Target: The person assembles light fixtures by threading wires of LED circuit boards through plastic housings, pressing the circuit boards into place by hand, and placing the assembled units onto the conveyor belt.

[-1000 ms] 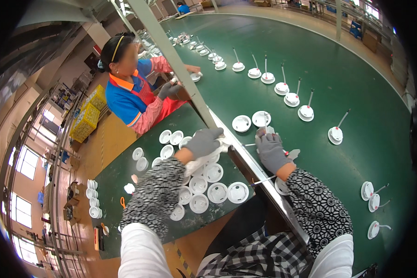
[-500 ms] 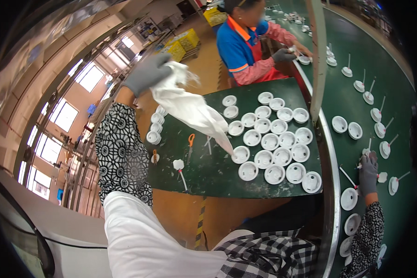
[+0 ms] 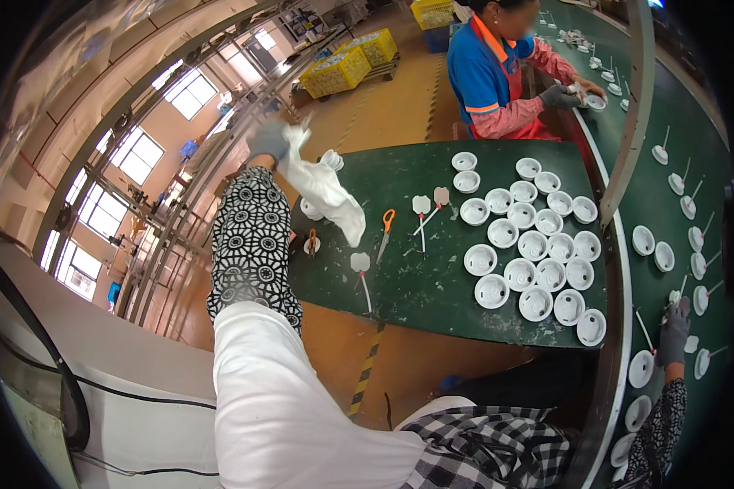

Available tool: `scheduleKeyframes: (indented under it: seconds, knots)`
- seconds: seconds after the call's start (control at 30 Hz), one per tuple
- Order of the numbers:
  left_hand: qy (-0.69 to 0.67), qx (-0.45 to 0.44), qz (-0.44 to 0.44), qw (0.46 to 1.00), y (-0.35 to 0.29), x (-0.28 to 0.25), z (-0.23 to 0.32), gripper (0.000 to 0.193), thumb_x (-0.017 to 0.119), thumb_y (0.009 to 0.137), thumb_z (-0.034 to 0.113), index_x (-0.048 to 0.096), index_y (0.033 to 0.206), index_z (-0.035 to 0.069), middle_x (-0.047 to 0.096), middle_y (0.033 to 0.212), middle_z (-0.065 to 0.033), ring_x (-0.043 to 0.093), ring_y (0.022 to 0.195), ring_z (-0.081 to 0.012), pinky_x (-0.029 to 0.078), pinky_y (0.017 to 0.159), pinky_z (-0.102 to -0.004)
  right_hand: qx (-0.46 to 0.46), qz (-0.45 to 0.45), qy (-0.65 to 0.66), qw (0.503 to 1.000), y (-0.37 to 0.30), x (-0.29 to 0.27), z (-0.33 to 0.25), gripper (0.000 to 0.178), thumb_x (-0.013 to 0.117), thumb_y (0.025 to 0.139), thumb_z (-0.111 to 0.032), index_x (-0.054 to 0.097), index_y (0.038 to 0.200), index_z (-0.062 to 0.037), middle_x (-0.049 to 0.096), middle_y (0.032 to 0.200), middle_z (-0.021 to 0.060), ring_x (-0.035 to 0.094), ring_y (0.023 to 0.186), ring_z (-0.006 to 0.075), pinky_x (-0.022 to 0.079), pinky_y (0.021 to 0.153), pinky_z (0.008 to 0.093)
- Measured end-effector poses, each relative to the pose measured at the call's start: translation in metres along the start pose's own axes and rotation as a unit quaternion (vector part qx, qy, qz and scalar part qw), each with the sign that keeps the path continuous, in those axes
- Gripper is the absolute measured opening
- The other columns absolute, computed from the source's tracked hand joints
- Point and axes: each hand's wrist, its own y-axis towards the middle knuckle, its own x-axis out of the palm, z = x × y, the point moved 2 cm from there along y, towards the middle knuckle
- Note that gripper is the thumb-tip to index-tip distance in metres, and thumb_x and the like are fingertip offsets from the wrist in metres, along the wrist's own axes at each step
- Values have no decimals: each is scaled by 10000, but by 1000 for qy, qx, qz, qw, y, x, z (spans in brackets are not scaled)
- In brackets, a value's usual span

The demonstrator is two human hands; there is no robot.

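Observation:
My left hand [image 3: 269,142], in a grey glove, is raised over the far left of the green table and grips a white cloth [image 3: 324,194]. The cloth hangs down to the right, slightly blurred. On the green belt at the right, my grey-gloved right hand [image 3: 674,332] has its fingers closed on a small white part with a thin stem [image 3: 674,297], partly hidden by the fingers. Close to that hand lie a round white lid [image 3: 641,369] and a flat white piece [image 3: 691,345]. Many round white lids [image 3: 535,245] with holes are spread over the table's right half.
Orange-handled scissors [image 3: 387,226] and stemmed white pieces [image 3: 360,262] lie on the table [image 3: 432,306]. A metal post [image 3: 632,122] rises by the belt's metal edge [image 3: 624,326]. Across the table, a co-worker [image 3: 497,77] handles a white part. Yellow crates [image 3: 338,72] stand behind.
My left hand has drawn the cloth leftward, away from the lids, uncovering stemmed pieces near the scissors. The view has shifted left. My right hand stays at the same spot on the belt.

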Motion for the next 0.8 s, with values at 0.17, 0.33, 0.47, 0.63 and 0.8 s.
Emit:
scheduleKeyframes:
  seconds: [0.17, 0.33, 0.47, 0.63, 0.8]
  knots:
    - [-155, 133, -113, 972, -49, 100, -28, 458, 633, 737, 348, 635, 1141, 131, 650, 1035, -133, 631, 973, -279, 474, 841, -403, -54, 49, 11, 997, -1, 13, 26, 417, 526, 818, -15, 545, 1233, -54, 552, 1241, 152, 473, 1220, 341, 346, 1008, 441]
    - [-405, -43, 81, 909, -142, 135, -20, 302, 609, 787, 337, 642, 841, 42, 631, 719, -147, 616, 686, -270, 467, 654, -395, -2, -56, 98, 994, -1, -2, 27, 407, 511, 825, -1, 550, 1229, -31, 552, 1255, 193, 453, 1247, 350, 320, 1032, 430]
    - [-583, -127, -107, 795, -202, 180, -11, 241, 596, 850, 296, 670, 905, 73, 652, 840, -45, 603, 781, -137, 466, 672, -306, -13, -45, 114, 992, -3, 6, 40, 438, 501, 832, 10, 534, 1265, -44, 543, 1265, 201, 454, 1250, 344, 322, 1050, 400]
    - [-449, 63, -203, 868, -232, 195, 34, 302, 706, 780, 305, 678, 977, 77, 638, 877, -76, 618, 709, -181, 505, 556, -289, -25, -22, 58, 998, -6, 13, 43, 471, 511, 820, 19, 533, 1279, -83, 586, 1187, 162, 508, 1181, 324, 341, 1026, 392]
    - [-449, -83, -314, 833, -214, 166, 43, 338, 637, 849, 270, 629, 1089, 32, 630, 1058, -119, 642, 888, -208, 549, 673, -306, 63, -122, 155, 978, -8, -23, 8, 499, 502, 798, 45, 537, 1280, -80, 593, 1178, 159, 521, 1166, 315, 350, 1010, 391]
